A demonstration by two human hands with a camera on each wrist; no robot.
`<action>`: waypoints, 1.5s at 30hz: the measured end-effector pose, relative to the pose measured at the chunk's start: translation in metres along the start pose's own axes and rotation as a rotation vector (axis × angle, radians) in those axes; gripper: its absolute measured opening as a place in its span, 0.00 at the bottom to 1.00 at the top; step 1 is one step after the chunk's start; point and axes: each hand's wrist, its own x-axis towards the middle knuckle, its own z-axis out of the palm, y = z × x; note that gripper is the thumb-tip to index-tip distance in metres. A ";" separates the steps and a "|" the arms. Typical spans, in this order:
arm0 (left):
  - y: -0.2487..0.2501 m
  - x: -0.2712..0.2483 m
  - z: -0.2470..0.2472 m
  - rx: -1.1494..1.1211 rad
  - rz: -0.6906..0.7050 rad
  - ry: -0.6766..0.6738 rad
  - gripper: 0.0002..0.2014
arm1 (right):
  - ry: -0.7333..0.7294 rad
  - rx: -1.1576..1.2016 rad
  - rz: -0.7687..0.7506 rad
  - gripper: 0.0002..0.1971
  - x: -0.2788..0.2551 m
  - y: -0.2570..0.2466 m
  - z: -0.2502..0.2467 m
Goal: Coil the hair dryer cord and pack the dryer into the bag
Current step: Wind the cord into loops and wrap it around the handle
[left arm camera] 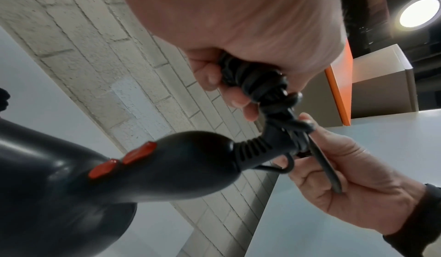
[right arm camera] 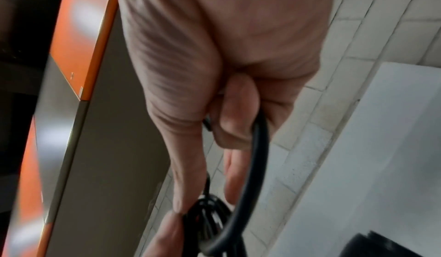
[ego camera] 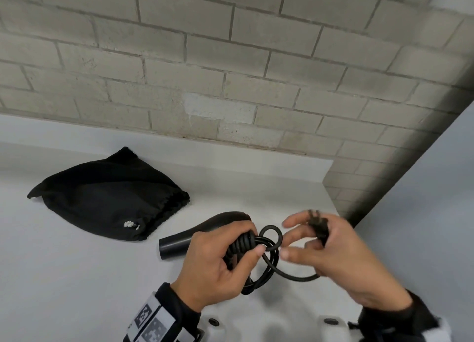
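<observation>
The left hand (ego camera: 218, 262) clenches the coiled cord (ego camera: 259, 254) while the right hand (ego camera: 341, 259) grips the plug (ego camera: 318, 226) (tucking it in likely comes next).

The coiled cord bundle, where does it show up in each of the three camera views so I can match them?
Head: coiled cord bundle low centre, gripped in the left hand.
Left wrist: upper centre-right, under that palm, above the dryer handle.
Right wrist: bottom centre, blurred, by the fingertips.
Shared landmark: the pale brick wall behind, seen in all three.
</observation>
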 end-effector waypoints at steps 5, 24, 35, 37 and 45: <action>-0.001 -0.004 0.003 0.056 0.027 -0.040 0.09 | -0.124 -0.186 -0.151 0.09 -0.008 -0.003 0.009; -0.001 -0.001 -0.012 0.154 -0.022 -0.261 0.24 | -0.081 -0.388 -0.483 0.13 0.006 0.007 0.004; 0.000 -0.005 -0.004 0.188 0.007 -0.251 0.24 | -0.315 -0.399 -0.275 0.04 0.017 -0.006 0.001; -0.002 -0.005 -0.003 0.163 0.016 -0.199 0.22 | -0.262 -0.278 -0.241 0.05 0.019 -0.003 0.004; -0.007 -0.008 -0.002 0.163 -0.038 -0.218 0.11 | -0.036 -0.242 -0.154 0.17 0.018 0.006 0.007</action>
